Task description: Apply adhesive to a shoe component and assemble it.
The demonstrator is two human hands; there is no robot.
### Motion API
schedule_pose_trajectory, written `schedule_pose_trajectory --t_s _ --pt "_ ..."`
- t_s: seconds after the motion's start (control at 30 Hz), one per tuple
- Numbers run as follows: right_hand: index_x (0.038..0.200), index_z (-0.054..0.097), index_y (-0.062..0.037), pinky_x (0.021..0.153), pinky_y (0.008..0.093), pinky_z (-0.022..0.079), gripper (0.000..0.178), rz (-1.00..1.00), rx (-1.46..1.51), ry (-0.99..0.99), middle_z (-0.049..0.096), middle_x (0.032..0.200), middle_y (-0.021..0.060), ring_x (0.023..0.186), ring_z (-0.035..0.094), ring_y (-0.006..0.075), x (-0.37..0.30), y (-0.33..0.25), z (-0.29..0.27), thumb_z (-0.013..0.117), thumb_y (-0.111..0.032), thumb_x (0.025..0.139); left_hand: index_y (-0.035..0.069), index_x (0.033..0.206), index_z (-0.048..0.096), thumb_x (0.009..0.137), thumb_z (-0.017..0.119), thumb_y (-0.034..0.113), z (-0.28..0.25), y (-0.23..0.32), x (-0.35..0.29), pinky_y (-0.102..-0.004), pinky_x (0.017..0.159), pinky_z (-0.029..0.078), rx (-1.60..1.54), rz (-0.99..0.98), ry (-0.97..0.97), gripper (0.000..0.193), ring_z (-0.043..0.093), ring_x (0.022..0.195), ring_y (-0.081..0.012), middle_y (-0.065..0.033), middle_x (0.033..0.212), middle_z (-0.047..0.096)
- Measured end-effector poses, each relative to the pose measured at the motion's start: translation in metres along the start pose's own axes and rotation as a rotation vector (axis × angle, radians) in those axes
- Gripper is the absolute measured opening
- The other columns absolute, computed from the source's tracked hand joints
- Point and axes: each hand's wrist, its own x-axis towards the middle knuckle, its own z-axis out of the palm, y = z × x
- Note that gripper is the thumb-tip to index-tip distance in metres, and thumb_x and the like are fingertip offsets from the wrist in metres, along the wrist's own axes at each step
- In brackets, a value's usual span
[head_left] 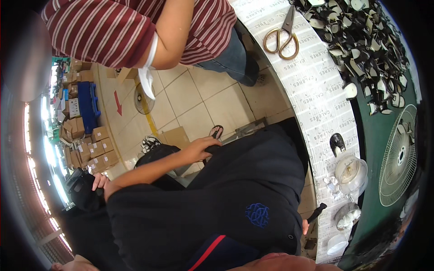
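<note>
At the far left, a co-worker's hand curled against a black device, below stacked cartons. Above, another person in a striped shirt stood by the tiled floor.

Nearer the middle, the left hand lay at the lap of the dark trousers, its fingers loosely bent over the cloth; whether they pinched anything I could not tell.

Further right, large scissors rested on the paper-covered tabletop. Only a little of the right hand showed past the shirt, at the near edge, so I could not tell how its fingers stood. Just beside it, a black strip slanted over that edge. It looked light and soft, likely to bend rather than break and probably not slippery; its narrow middle seemed the best place to pinch it.

Beyond came a clear round container, a heap of black-and-white pieces and a round fan guard.
</note>
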Motion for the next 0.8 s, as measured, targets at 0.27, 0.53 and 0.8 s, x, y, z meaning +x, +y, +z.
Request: schedule_pose_trajectory --t_s 0.27,0.53,0.8 --pt "0.07 0.054 -0.0111 0.042 0.0311 0.034 0.036 0.019 0.039 -0.016 0.043 0.048 0.0021 0.04 0.041 0.0167 0.026 0.001 -0.005 0.046 -0.023 0.103 -0.005 0.11 0.059 0.098 0.057 0.018 -0.029 -0.002 0.026 -0.0335 0.088 0.056 -1.125 -0.317 0.634 0.026 0.069 0.097 -0.0256 -0.0144 0.1 0.068" --pt "0.1 0.043 -0.0073 0.035 0.0273 0.035 0.038 -0.422 -0.952 0.414 0.045 0.043 0.0021 0.031 0.039 0.0139 0.04 0.049 0.051 0.028 -0.042 0.107 0.003 0.103 0.048 0.105 0.047 0.024 -0.035 0.107 0.085 -0.0261 0.05 0.039 -0.716 0.047 0.483 0.021 0.045 0.047 -0.0117 0.0013 0.062 0.04" --pt "0.097 0.053 0.0015 0.03 0.0224 0.022 0.038 -0.205 -1.585 1.403 0.037 0.045 -0.0013 0.03 0.028 0.0065 0.129 0.067 0.056 0.042 -0.033 0.106 0.006 0.106 0.052 0.099 0.058 0.012 0.044 0.204 0.152 -0.0212 0.054 0.033 -0.404 0.263 -0.214 0.011 0.042 0.06 -0.0036 0.0027 0.072 0.049"
